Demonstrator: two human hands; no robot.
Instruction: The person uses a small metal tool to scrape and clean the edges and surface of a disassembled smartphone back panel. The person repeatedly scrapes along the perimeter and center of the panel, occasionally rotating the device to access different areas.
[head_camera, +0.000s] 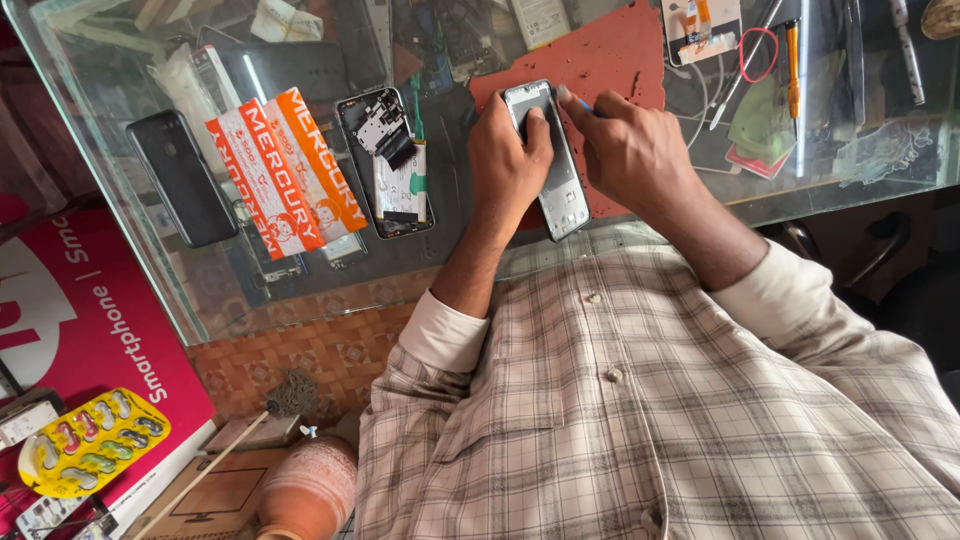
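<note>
Spanning most of the view, the glass desk (150, 230) carries the work, with a red mat (620, 55) laid on it near the middle and loose tools and parts scattered toward its far edge. On the mat's near edge lies a silver phone frame (560, 190), tilted, directly before the person's checked shirt. The left hand (505, 160) presses down on the frame, its fingers held close together with the thumb laid across the upper part. The right hand (630, 150) has its fingers pinching a small blue tool (583, 104) at the frame's upper right edge. A slip seems the likely hazard: the frame overhangs the mat onto smooth glass, so a hard push from the tool could skid it or gouge its edge. Just left lies an opened phone (392, 165) with its boards exposed, then a striped orange and white packet (285, 170), then a dark phone (182, 178). Below the desk stand a clay pot (310, 490) and a yellow blister card (95, 442) on the patterned floor side.
</note>
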